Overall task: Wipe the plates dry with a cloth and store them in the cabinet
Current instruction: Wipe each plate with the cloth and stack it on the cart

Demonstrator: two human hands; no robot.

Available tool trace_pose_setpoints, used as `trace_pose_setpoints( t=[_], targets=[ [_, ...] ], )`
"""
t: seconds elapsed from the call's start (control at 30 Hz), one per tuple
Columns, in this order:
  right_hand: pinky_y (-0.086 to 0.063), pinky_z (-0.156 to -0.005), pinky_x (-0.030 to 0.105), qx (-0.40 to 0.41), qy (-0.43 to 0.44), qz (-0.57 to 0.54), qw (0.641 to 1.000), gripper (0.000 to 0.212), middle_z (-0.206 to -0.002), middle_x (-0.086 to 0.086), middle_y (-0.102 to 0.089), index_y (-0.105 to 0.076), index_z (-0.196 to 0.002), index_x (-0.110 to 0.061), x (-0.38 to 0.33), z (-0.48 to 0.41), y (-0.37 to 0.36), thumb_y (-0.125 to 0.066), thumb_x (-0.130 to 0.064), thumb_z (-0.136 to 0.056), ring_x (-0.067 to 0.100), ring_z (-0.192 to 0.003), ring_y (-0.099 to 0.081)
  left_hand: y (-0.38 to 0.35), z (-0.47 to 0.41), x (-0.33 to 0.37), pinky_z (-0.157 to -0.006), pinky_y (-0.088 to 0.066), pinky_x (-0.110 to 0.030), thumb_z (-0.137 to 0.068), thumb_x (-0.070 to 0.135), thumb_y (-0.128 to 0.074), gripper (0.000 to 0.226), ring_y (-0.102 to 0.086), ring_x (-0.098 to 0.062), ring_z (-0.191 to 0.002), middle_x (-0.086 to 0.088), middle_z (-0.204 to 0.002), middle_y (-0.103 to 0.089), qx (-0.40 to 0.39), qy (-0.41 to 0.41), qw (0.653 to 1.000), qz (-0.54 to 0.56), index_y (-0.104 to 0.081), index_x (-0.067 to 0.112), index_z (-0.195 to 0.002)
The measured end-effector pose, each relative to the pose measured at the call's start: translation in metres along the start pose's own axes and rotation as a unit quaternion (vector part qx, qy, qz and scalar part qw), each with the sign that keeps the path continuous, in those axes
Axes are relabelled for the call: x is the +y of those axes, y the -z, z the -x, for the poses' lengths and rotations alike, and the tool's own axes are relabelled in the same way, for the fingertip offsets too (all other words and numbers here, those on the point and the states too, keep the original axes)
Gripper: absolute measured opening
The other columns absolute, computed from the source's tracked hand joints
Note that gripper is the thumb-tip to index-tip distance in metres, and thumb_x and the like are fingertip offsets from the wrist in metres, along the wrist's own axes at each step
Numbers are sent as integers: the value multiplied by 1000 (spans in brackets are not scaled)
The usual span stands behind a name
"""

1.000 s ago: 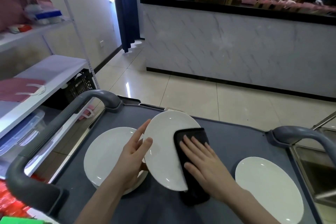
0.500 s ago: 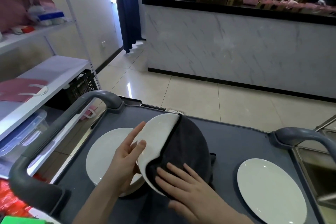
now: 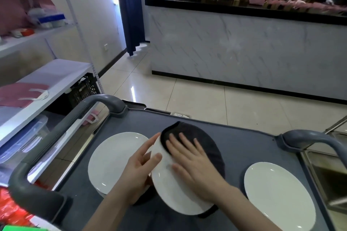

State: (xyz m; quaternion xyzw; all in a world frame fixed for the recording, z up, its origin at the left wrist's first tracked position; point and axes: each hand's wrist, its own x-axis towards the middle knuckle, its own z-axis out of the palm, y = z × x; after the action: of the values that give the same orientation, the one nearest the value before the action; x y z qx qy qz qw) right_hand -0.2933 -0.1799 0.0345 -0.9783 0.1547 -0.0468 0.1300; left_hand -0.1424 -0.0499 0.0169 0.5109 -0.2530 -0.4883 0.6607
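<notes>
Plates total three: held plate (image 3: 169, 191), left plate (image 3: 116, 161), right plate (image 3: 277, 195); one cloth (image 3: 206, 142).

White centre plate (image 3: 169, 189) tilted, w/ dark cloth (image 3: 206, 148) over its upper-right part; left plate (image 3: 116, 159) & right plate (image 3: 277, 195) lie flat on cart top (image 3: 244, 142).

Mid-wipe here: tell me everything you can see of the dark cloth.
The dark cloth looks charcoal, soft and matte. It is draped over the far right part of the held plate, wrapping its rim, with folds showing below the near edge. The right hand presses flat on it; the left hand grips the plate's left rim.
</notes>
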Motion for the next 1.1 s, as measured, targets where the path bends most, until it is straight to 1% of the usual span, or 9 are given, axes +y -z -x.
trace_pose_setpoints(
  t=[0.07,0.13,0.3,0.37,0.53,0.77,0.87,1.0,1.1],
  targets=[
    [13,-116,37,-22,50,12,998,53,-156,-25,12,2,-150,-41,-16,8,-6,-15,-51,-102,4,-145,17,5,-1,1,-88,-52,-47,-82,28,-75,54,-65,-33,-107,-16,-123,-67,21,7,999,24,-58,40,-132],
    [9,-116,36,-51,90,-6,995,52,-157,-26,6,-1,-151,-41,-21,25,-13,-17,-51,-103,5,-146,12,14,-1,5,-72,-58,-41,-80,30,-68,51,-70,-32,-99,-16,-118,-69,49,3,998,24,-59,42,-130],
    [-33,-108,31,-56,87,92,990,50,-155,-16,-24,-27,-148,-35,-6,69,-22,-24,-51,-101,8,-144,-23,22,2,14,-69,-54,-47,-71,39,-72,59,-63,-27,-83,-11,-103,-70,81,-17,996,-33,-59,48,-128],
    [-30,-109,33,-62,36,70,995,49,-154,-15,-27,-32,-147,-34,8,70,-14,-26,-49,-100,9,-143,-25,20,2,16,-70,-52,-51,-73,37,-71,58,-65,-26,-86,-9,-106,-71,73,-19,996,-39,-58,49,-128],
    [9,-119,34,-14,-73,22,997,53,-154,-27,16,10,-147,-42,47,44,-3,-3,-54,-98,2,-144,16,12,0,19,-70,-56,-53,-85,30,-74,54,-70,-29,-96,-6,-114,-71,23,-11,998,-60,-54,50,-131],
    [10,-118,38,-9,31,-11,999,53,-157,-25,10,2,-150,-42,0,13,-4,-13,-53,-101,4,-145,16,-1,-2,7,-69,-59,-34,-87,22,-69,48,-70,-26,-98,-12,-120,-69,-13,14,1000,-11,-60,40,-130],
    [2,-117,39,-14,89,6,996,51,-159,-22,0,-8,-152,-38,-17,35,-20,-18,-50,-103,8,-147,5,7,-1,8,-69,-59,-34,-85,22,-63,45,-71,-27,-99,-14,-119,-70,13,11,1000,14,-62,38,-128],
    [-35,-110,34,8,98,57,993,49,-156,-16,-24,-32,-147,-35,-6,71,-31,-28,-50,-101,9,-144,-22,15,1,16,-63,-55,-40,-76,36,-70,55,-67,-24,-83,-10,-107,-71,41,-4,998,-46,-59,46,-129],
    [-33,-107,37,26,49,45,997,47,-154,-12,-29,-36,-145,-32,11,79,-27,-29,-45,-101,11,-143,-27,15,0,21,-65,-56,-44,-76,36,-70,55,-70,-26,-90,-8,-110,-72,34,-9,998,-59,-58,47,-129]
  ],
)
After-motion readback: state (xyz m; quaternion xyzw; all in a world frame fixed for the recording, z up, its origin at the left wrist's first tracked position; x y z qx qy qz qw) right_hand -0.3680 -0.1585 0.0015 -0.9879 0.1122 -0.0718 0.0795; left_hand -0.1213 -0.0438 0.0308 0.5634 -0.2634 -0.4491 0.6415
